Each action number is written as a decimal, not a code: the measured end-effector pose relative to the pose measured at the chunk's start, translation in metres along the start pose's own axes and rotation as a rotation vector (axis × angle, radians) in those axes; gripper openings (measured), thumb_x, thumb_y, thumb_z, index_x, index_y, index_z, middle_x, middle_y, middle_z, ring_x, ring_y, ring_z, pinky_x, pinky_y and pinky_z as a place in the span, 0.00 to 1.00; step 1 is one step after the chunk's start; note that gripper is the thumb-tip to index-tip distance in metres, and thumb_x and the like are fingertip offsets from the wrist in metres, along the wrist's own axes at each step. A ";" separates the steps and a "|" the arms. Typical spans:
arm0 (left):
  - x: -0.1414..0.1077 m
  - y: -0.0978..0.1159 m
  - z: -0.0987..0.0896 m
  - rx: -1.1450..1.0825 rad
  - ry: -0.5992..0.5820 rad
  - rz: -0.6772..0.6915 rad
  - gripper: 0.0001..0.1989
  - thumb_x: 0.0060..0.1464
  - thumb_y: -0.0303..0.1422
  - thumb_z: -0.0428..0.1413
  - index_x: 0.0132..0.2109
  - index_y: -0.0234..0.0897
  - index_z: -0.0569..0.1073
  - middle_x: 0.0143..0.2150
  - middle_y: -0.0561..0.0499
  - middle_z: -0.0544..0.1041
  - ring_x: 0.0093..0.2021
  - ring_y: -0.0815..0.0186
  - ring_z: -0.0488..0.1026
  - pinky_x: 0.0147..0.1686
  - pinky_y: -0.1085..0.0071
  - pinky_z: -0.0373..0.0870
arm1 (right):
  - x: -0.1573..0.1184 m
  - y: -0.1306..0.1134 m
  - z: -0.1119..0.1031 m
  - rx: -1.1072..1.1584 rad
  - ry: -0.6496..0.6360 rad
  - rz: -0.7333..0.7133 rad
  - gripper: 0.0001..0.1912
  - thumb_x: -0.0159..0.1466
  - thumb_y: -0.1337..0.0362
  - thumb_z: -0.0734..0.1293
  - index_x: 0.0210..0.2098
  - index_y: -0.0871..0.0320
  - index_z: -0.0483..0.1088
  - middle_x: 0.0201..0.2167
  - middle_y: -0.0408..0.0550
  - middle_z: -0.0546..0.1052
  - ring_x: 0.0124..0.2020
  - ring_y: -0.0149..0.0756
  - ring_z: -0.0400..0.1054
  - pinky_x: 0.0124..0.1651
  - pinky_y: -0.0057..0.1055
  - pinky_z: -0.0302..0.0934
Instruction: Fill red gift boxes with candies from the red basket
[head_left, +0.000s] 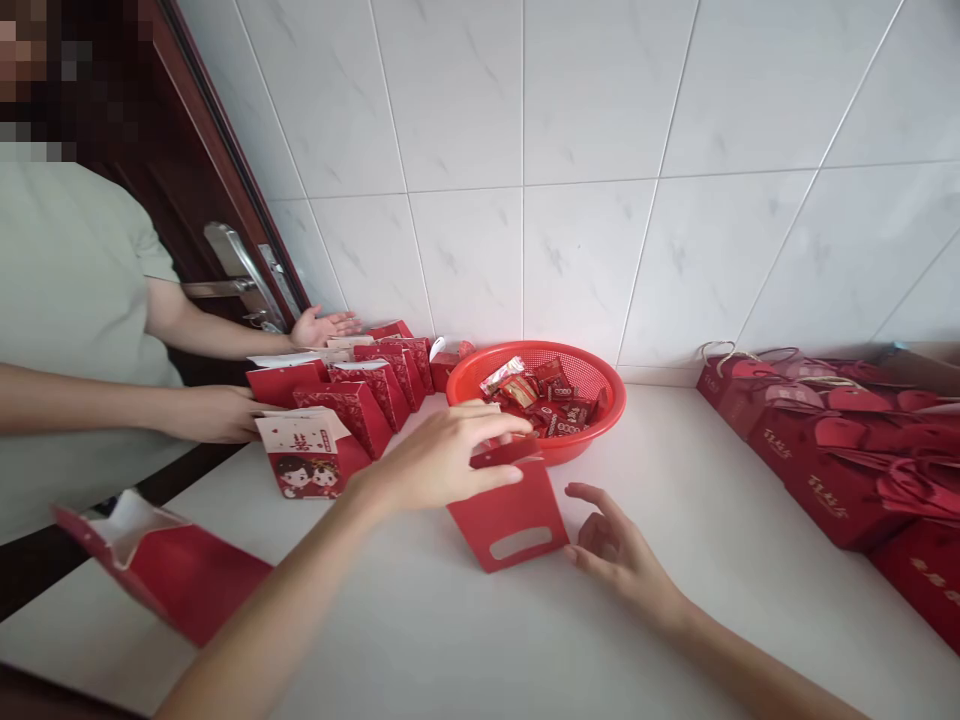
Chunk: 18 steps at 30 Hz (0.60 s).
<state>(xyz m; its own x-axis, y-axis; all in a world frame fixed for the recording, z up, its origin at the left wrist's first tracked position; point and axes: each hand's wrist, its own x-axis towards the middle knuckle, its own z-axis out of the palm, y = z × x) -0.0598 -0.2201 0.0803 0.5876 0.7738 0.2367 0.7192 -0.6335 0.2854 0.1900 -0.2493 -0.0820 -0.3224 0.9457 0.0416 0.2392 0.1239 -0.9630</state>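
In the middle of the table stands a red paper candy box with a pale oval window low on its front. My left hand is closed round the box's top, thumb on the front face and fingers across the upper edge. To the right of the box is my right hand, its index finger and thumb apart and the other fingers curled; the thumb tip is by the lower right corner. Just behind, a red plastic basket holds several wrapped candies.
Several red and white paper boxes stand in rows at the left, with a co-worker's hands beside them. Another red box is at the near left. Red gift bags line the right side. A tiled wall closes off the back.
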 end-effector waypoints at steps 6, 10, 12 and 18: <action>0.033 0.013 0.023 -0.185 -0.125 0.163 0.23 0.59 0.40 0.61 0.60 0.43 0.73 0.54 0.48 0.78 0.52 0.60 0.73 0.54 0.65 0.68 | 0.005 0.003 -0.008 -0.009 -0.011 -0.067 0.34 0.61 0.45 0.70 0.61 0.53 0.62 0.30 0.42 0.72 0.30 0.34 0.64 0.34 0.31 0.59; 0.037 0.001 0.019 -0.265 -0.129 0.175 0.24 0.57 0.39 0.62 0.60 0.42 0.73 0.55 0.48 0.77 0.53 0.60 0.74 0.55 0.65 0.69 | 0.007 0.002 -0.010 0.012 -0.002 -0.046 0.33 0.59 0.45 0.72 0.57 0.54 0.65 0.27 0.41 0.72 0.28 0.34 0.63 0.32 0.31 0.57; 0.036 -0.007 0.015 -0.298 -0.081 0.156 0.20 0.58 0.37 0.61 0.56 0.40 0.75 0.53 0.47 0.78 0.51 0.61 0.75 0.51 0.67 0.71 | 0.008 0.002 -0.009 0.023 0.007 -0.029 0.33 0.58 0.45 0.72 0.56 0.55 0.65 0.26 0.41 0.72 0.28 0.34 0.63 0.31 0.30 0.57; 0.039 -0.019 0.019 -0.535 -0.011 0.020 0.14 0.63 0.35 0.53 0.52 0.36 0.76 0.36 0.51 0.78 0.35 0.68 0.75 0.37 0.72 0.71 | 0.008 0.004 -0.008 0.052 0.034 -0.021 0.35 0.58 0.43 0.72 0.57 0.55 0.65 0.26 0.42 0.73 0.28 0.35 0.67 0.31 0.31 0.61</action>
<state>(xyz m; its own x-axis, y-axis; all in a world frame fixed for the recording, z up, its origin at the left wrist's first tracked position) -0.0436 -0.1776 0.0665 0.6051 0.7597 0.2382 0.4202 -0.5588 0.7149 0.1958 -0.2383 -0.0834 -0.2958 0.9527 0.0702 0.1845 0.1291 -0.9743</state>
